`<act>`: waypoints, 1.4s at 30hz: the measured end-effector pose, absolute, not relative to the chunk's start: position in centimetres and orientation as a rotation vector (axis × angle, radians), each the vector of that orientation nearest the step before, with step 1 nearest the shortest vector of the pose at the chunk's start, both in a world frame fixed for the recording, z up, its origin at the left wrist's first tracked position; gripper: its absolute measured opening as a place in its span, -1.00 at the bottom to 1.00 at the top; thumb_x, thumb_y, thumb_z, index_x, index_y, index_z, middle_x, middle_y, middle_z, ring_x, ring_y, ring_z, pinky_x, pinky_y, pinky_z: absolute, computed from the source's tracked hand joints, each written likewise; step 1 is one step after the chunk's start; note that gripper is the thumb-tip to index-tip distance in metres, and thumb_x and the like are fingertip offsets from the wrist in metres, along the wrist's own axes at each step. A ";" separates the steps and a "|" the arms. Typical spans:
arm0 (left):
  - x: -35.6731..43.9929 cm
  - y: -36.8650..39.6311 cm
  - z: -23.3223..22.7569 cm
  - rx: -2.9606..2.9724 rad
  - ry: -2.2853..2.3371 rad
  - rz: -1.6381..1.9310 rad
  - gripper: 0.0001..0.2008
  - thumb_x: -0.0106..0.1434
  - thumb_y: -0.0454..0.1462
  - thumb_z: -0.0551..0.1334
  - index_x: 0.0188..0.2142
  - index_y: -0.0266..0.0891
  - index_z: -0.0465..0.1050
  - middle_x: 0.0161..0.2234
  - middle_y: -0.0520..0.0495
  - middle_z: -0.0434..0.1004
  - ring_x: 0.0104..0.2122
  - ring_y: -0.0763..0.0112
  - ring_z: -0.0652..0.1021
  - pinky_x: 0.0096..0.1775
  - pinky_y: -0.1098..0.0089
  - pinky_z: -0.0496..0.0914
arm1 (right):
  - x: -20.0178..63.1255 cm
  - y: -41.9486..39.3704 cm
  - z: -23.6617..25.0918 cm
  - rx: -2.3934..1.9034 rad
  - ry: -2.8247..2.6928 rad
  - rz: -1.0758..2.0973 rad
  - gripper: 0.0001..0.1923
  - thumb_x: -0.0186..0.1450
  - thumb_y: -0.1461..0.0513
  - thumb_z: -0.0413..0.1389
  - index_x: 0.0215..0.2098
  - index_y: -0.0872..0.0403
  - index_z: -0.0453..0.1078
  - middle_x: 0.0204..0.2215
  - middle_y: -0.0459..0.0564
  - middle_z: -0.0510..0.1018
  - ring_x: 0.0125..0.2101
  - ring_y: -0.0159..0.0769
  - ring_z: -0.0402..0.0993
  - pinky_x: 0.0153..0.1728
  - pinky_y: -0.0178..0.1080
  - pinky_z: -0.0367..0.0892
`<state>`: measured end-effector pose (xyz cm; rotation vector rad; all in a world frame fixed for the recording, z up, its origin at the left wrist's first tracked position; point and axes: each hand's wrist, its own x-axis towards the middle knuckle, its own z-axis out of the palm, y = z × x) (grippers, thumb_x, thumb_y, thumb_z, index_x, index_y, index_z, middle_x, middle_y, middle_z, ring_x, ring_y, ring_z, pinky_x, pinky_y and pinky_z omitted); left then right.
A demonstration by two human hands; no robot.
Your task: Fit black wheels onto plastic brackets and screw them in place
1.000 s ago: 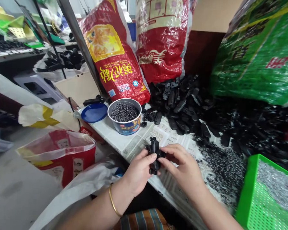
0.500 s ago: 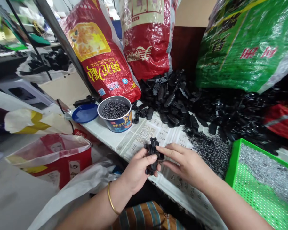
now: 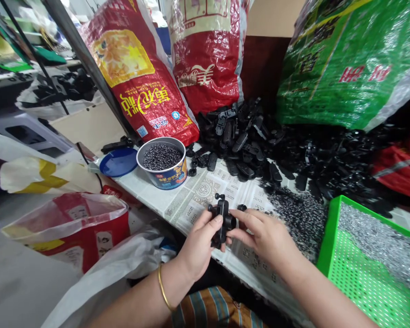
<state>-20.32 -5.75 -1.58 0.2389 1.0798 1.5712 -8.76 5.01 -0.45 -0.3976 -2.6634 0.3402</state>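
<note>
Presently the left hand (image 3: 200, 246) clamps a black plastic bracket with round knobs (image 3: 221, 217) upright above the newspaper-covered bench (image 3: 205, 191); the right hand (image 3: 264, 234) pinches a small black piece against its 3 o'clock side. Fitting appears underway; seating it likely demands firm, squarely aligned pressure.

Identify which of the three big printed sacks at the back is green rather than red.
The green sack at far right, above the pile of black parts; the other two sacks, left of it, are red.
</note>
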 end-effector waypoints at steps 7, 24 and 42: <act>-19.5 -5.4 -2.6 0.179 1.001 1.630 -0.84 0.19 -0.23 0.19 -0.23 -0.21 0.36 -0.34 0.03 0.44 -0.37 0.47 0.42 -0.41 0.49 0.27 | -9.2 3.1 -0.9 -0.969 -2.517 0.580 -0.60 0.22 -0.09 -0.03 -0.43 0.07 0.32 -0.70 -0.12 0.42 -0.69 -0.36 0.34 -0.64 -0.34 0.16; -16.4 -3.2 -1.3 0.063 1.179 1.350 -0.82 0.04 -0.32 0.30 -0.34 -0.34 0.40 -0.42 -0.06 0.52 -0.49 0.39 0.53 -0.41 0.40 0.47 | 8.0 2.0 0.4 -1.239 -1.550 0.170 -0.84 0.21 0.27 0.06 -0.21 0.02 0.28 -0.39 -0.04 0.35 -0.37 -0.30 0.33 -0.31 -0.21 0.29; -5.8 -1.1 1.6 0.385 1.143 0.974 -0.67 0.04 -0.21 0.32 -0.21 -0.35 0.46 -0.17 -0.19 0.53 -0.41 0.38 0.54 -0.34 0.45 0.47 | 19.1 7.3 3.7 -1.178 -1.014 0.620 -0.66 0.11 0.16 0.14 -0.15 0.01 0.24 -0.35 -0.10 0.43 -0.38 -0.35 0.43 -0.29 -0.22 0.35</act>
